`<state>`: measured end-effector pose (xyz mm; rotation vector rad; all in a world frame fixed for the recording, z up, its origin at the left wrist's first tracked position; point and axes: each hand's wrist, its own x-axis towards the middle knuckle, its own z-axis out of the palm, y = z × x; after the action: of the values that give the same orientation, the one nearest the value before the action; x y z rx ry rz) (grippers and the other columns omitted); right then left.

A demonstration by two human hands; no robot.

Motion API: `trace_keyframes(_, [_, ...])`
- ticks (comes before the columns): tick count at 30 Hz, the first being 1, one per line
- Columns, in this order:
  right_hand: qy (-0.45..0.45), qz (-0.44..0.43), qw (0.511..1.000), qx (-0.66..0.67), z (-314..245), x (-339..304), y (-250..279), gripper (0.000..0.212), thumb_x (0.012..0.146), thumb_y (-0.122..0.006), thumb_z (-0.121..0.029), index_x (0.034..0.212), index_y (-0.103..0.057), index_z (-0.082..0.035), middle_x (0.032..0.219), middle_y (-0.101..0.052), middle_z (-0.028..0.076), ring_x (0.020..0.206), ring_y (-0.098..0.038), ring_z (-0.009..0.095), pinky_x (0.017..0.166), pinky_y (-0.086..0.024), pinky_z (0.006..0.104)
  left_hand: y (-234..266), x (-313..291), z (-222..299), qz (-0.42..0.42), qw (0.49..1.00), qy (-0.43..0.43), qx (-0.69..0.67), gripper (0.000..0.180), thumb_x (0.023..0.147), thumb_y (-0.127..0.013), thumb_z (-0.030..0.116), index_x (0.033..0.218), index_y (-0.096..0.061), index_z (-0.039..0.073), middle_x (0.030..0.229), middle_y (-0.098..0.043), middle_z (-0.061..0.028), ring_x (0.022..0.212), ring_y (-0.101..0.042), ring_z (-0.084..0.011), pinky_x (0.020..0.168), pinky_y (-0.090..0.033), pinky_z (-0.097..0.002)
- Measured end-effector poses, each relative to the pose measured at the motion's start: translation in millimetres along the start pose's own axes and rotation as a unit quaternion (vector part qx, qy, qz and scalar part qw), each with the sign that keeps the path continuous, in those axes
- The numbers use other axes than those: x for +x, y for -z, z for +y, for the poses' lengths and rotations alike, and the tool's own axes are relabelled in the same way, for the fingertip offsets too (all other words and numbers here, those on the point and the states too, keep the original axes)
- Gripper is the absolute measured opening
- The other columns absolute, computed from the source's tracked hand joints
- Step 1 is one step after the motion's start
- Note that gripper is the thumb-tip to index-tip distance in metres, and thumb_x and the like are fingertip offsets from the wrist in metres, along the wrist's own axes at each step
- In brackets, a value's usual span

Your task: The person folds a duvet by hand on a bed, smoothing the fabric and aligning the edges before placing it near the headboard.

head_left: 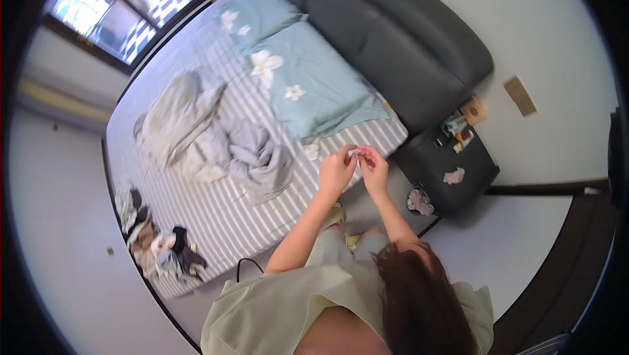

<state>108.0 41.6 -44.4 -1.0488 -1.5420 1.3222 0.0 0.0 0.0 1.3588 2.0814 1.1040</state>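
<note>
Whitish item (354, 152) shows indistinctly between both hands (336, 169) (374, 167).

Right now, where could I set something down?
The striped sheet is bare along its near edge, from the clothes pile toward the left hand, bordered by the rumpled gray blanket. The black nightstand has room beside its pink cloth. Crowded: the nightstand's wall end, with small items.
</note>
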Motion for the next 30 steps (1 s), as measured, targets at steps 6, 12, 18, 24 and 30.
trace_keyframes(6, [0.015, -0.141, 0.988, 0.061, -32, 8, -92, 0.026, 0.078, -0.051, 0.005, 0.103, -0.058, -0.002, 0.085, -0.061, 0.007, 0.075, -0.059, 0.011, 0.068, -0.048, 0.0233, 88, -1, -46, 0.129, 0.991, 0.024, 0.038, 0.014, 0.076, -0.058, 0.012, 0.089, -0.063, 0.009, 0.054, -0.054, -0.0108, 0.048, -0.055, -0.023, 0.047, -0.041, -0.0333])
trace_keyframes(12, [-0.002, -0.328, 0.943, 0.051, -19, 10, -129, 0.022, 0.079, -0.051, 0.002, 0.098, -0.061, -0.002, 0.087, -0.061, 0.005, 0.075, -0.059, 0.011, 0.066, -0.047, 0.0226, 106, -29, -82, 0.212, 0.962, 0.168, 0.045, 0.014, 0.076, -0.057, 0.013, 0.088, -0.064, 0.011, 0.057, -0.056, -0.0107, 0.053, -0.057, -0.0252, 0.049, -0.042, -0.0355])
trace_keyframes(18, [0.004, -0.478, 0.878, 0.012, -12, 18, -143, 0.017, 0.08, -0.054, -0.002, 0.095, -0.062, -0.002, 0.088, -0.061, 0.005, 0.074, -0.057, 0.009, 0.065, -0.047, 0.0226, 97, -56, -120, 0.293, 0.912, 0.285, 0.037, 0.019, 0.075, -0.056, 0.01, 0.092, -0.063, 0.007, 0.06, -0.058, -0.0124, 0.054, -0.058, -0.0233, 0.052, -0.044, -0.0337])
trace_keyframes(24, [-0.068, -0.523, 0.849, -0.01, 8, 9, -164, 0.016, 0.081, -0.054, -0.004, 0.095, -0.063, -0.003, 0.085, -0.063, 0.004, 0.07, -0.057, 0.007, 0.064, -0.046, 0.0209, 103, -85, -161, 0.381, 0.879, 0.287, 0.005, 0.019, 0.074, -0.055, 0.006, 0.092, -0.063, 0.003, 0.078, -0.063, -0.0135, 0.064, -0.061, -0.0205, 0.058, -0.047, -0.0325])
trace_keyframes(30, [-0.095, -0.522, 0.848, -0.008, 42, -10, -236, 0.016, 0.083, -0.056, -0.008, 0.096, -0.062, -0.002, 0.081, -0.063, 0.002, 0.07, -0.057, 0.007, 0.065, -0.046, 0.0205, 138, -105, -211, 0.353, 0.879, 0.321, -0.001, 0.02, 0.074, -0.054, 0.007, 0.092, -0.062, 0.005, 0.089, -0.061, -0.0133, 0.075, -0.06, -0.0252, 0.069, -0.047, -0.0351])
